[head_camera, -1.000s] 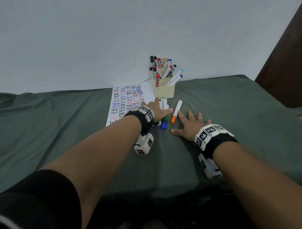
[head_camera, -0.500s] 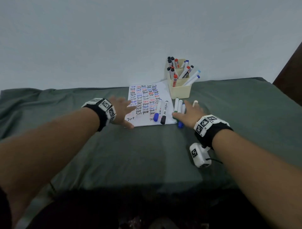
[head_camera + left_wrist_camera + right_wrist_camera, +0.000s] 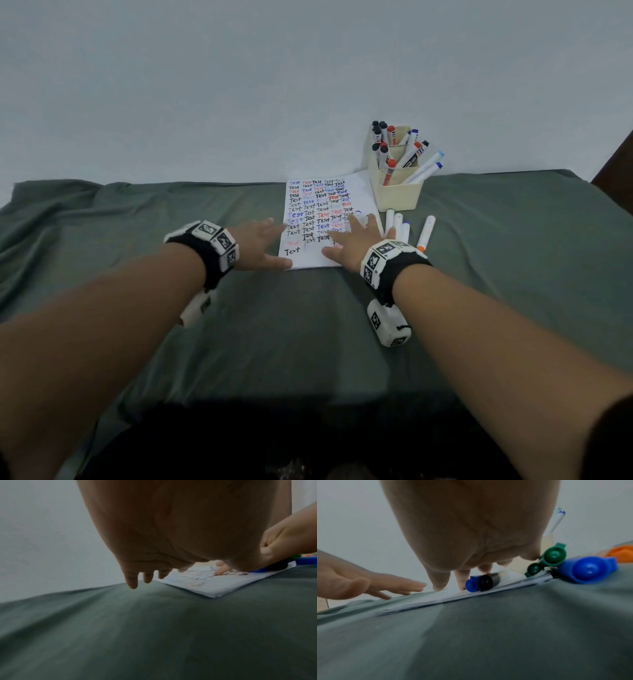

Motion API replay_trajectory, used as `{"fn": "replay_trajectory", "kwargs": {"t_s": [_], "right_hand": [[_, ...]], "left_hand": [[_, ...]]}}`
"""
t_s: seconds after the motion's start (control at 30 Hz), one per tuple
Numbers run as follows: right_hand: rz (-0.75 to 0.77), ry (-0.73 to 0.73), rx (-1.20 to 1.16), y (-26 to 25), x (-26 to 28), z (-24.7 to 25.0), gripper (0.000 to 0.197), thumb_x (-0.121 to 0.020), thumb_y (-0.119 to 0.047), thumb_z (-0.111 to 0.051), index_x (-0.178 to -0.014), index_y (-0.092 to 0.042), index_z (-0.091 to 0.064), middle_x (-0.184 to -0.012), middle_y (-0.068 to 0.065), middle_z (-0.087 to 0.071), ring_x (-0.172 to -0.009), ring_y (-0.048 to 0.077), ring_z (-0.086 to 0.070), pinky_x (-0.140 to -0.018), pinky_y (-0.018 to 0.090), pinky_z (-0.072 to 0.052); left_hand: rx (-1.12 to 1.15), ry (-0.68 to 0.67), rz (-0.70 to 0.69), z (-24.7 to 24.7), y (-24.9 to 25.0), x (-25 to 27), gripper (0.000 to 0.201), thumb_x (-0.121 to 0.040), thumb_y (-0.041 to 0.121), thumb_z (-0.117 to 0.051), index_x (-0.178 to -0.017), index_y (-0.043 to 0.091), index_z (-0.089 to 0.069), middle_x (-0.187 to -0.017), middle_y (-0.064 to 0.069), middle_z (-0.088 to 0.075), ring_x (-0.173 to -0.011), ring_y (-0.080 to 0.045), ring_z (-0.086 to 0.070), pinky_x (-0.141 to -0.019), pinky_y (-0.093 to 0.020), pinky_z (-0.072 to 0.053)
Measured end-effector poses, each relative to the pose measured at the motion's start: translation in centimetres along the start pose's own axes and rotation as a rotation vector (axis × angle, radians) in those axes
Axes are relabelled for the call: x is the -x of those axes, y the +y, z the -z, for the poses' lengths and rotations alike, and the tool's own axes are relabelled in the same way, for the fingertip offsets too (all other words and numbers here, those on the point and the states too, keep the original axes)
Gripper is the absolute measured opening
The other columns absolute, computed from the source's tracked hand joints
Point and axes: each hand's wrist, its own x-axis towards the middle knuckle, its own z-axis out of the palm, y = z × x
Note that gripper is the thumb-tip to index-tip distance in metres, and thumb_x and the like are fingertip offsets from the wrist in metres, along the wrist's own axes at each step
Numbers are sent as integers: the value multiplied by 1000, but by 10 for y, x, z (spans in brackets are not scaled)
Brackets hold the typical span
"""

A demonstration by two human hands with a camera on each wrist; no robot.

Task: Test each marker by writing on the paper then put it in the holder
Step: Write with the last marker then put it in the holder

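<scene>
1. Since half a second ago, the right hand (image 3: 356,245) has moved left from the loose markers onto the paper (image 3: 305,255); the left hand (image 3: 262,245) stays at the sheet's left edge.
2. Right hand: fingers spread and straight, tips down on the written rows, holding nothing. In the right wrist view its fingertips (image 3: 439,586) touch the sheet just beside a blue-capped marker (image 3: 471,585) and a black-capped marker (image 3: 485,582) lying on the paper (image 3: 426,600).
3. Left hand: palm down, fingers apart and relaxed, holding nothing. Its thumb lies at the paper's near left corner, and its fingers (image 3: 132,581) hang over the green cloth (image 3: 154,635) beside the paper (image 3: 223,586).
4. Loose markers: two green caps (image 3: 553,555) and a big blue cap (image 3: 589,569) lie right of the right hand, at the paper's edge. An orange marker (image 3: 424,233) lies farther right on the cloth (image 3: 513,257), apart from the white barrels (image 3: 397,226) in front of the holder.
5. Holder (image 3: 399,197): cream, standing at the paper's far right corner against the wall (image 3: 205,85), already holding many markers (image 3: 390,150), caps up, with black, red and blue showing.
6. Paper: covered in rows of "Test" in black, blue and red.
</scene>
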Motion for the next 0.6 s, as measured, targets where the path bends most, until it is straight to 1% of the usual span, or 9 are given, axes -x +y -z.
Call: {"fn": "replay_trajectory", "kwargs": {"t_s": [0.13, 0.23, 0.3, 0.33, 0.4, 0.47, 0.5, 0.53, 0.6], "right_hand": [[-48, 21, 54, 6, -3, 2, 60, -96, -66, -32, -150, -40, -41, -170, -8, -5, -156, 33, 9, -117, 71, 1], [-92, 70, 137, 21, 0, 4, 61, -96, -64, -37, -146, -30, -47, -169, -4, -12, -156, 35, 4, -117, 70, 1], [-129, 101, 118, 34, 2, 4, 58, -94, -61, -39, -143, -31, -47, -165, 1, -16, -154, 35, -3, -116, 72, 2], [-170, 116, 76, 40, 4, 4, 61, -92, -60, -41, -146, -31, -42, -163, 3, -18, -153, 35, -8, -116, 72, 2], [-246, 125, -18, 52, 7, 5, 70, -89, -58, -45, -152, -29, -33, -160, 5, -22, -150, 34, -14, -117, 70, -7], [-217, 111, -55, 63, 7, 4, 59, -92, -55, -48, -147, -37, -41, -161, 1, -21, -151, 35, -11, -114, 72, -16], [-200, 107, -70, 69, 8, 4, 53, -93, -55, -50, -144, -42, -43, -163, -1, -17, -152, 37, -7, -112, 75, -16], [-200, 110, -97, 74, 8, 2, 51, -92, -54, -51, -142, -47, -43, -166, -4, -10, -153, 39, -2, -112, 77, -13], [-243, 133, -145, 82, 9, -3, 59, -90, -54, -53, -146, -49, -33, -169, -3, 5, -154, 41, 8, -114, 74, -11]], "left_hand": [[77, -35, 60, -28, 19, -14, 100, -83, 84, -33, -159, 33, 7, -168, -7, 8, -154, -30, -1, -122, -48, -10], [50, -34, 107, -45, 25, -19, 101, -79, 90, -28, -157, 38, 11, -167, -6, 14, -153, -30, 8, -122, -53, -6], [67, -43, 126, -51, 25, -21, 108, -73, 96, -26, -155, 39, 15, -166, -5, 20, -152, -30, 15, -122, -54, -1], [80, -49, 129, -52, 25, -22, 112, -68, 98, -24, -154, 40, 17, -165, -4, 22, -152, -30, 17, -122, -54, 1], [96, -57, 131, -52, 25, -22, 118, -60, 102, -19, -154, 40, 18, -165, -3, 24, -152, -30, 19, -121, -54, 3], [104, -58, 133, -52, 25, -23, 117, -62, 101, -21, -154, 40, 19, -165, -3, 24, -152, -30, 19, -121, -54, 4], [106, -53, 135, -53, 25, -23, 115, -66, 100, -23, -154, 40, 19, -165, -3, 24, -152, -30, 19, -121, -54, 4], [106, -48, 136, -53, 25, -23, 113, -68, 99, -24, -154, 39, 18, -165, -3, 23, -152, -30, 19, -121, -54, 3], [107, -48, 138, -53, 26, -22, 112, -69, 98, -25, -154, 39, 18, -165, -3, 23, -152, -30, 18, -121, -54, 3]]}}
